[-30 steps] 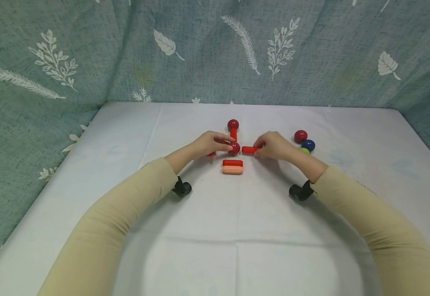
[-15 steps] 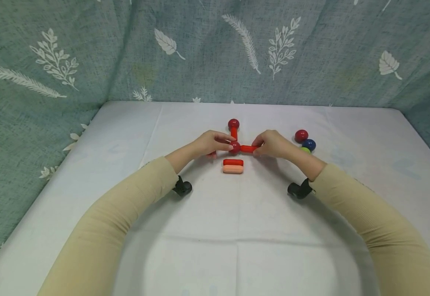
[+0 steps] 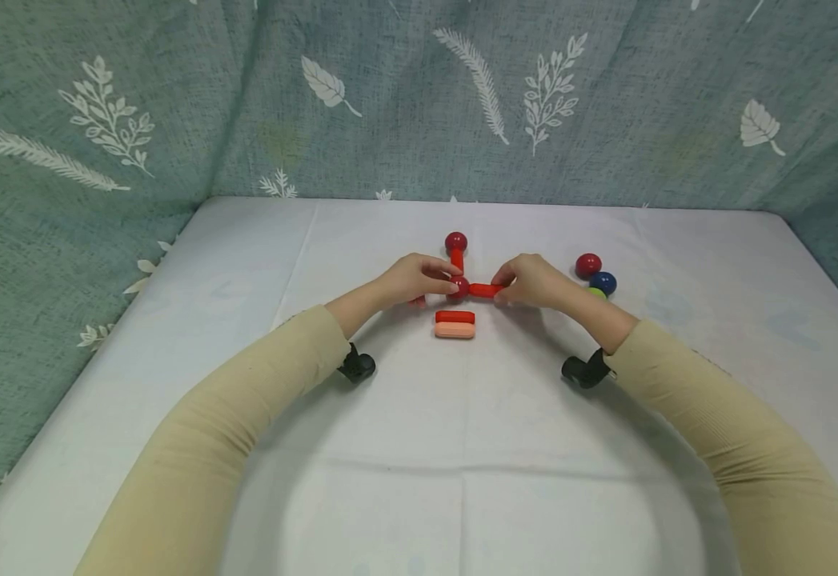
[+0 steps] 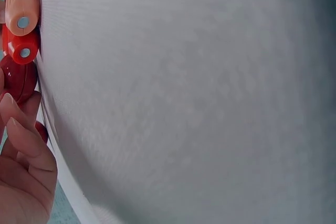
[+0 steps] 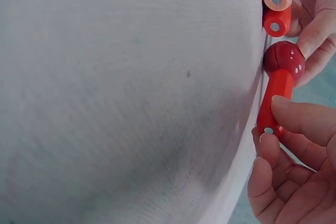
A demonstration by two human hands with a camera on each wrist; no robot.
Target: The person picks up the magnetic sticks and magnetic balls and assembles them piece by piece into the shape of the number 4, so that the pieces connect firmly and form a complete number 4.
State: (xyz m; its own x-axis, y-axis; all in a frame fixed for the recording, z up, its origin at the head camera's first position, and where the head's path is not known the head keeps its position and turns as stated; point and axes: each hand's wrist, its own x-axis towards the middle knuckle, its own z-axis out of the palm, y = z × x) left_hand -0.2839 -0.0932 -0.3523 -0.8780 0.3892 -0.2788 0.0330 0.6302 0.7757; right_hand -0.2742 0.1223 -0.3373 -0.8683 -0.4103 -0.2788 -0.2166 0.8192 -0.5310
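Note:
In the head view my left hand (image 3: 411,280) holds a red ball (image 3: 459,288) steady on the table between thumb and fingers. My right hand (image 3: 534,280) pinches a red magnetic rod (image 3: 485,290), whose left end meets that ball. The right wrist view shows the rod (image 5: 278,90) running from the ball (image 5: 283,57) to my right thumb and fingertips, a round metal disc at its free end. A second red rod (image 3: 457,261) leads back from the ball to another red ball (image 3: 456,242). Part of the held ball is hidden behind the left fingers.
Just in front of the hands, a loose red rod (image 3: 455,317) and a peach rod (image 3: 455,330) lie side by side. To the right sit a red ball (image 3: 588,266), a blue ball (image 3: 603,282) and a partly hidden green ball (image 3: 595,294). A patterned green-grey curtain (image 3: 404,120) hangs behind the white-covered table.
My right hand has brought the red rod slightly left, closing the small gap to the ball. My left hand stays at the same ball.

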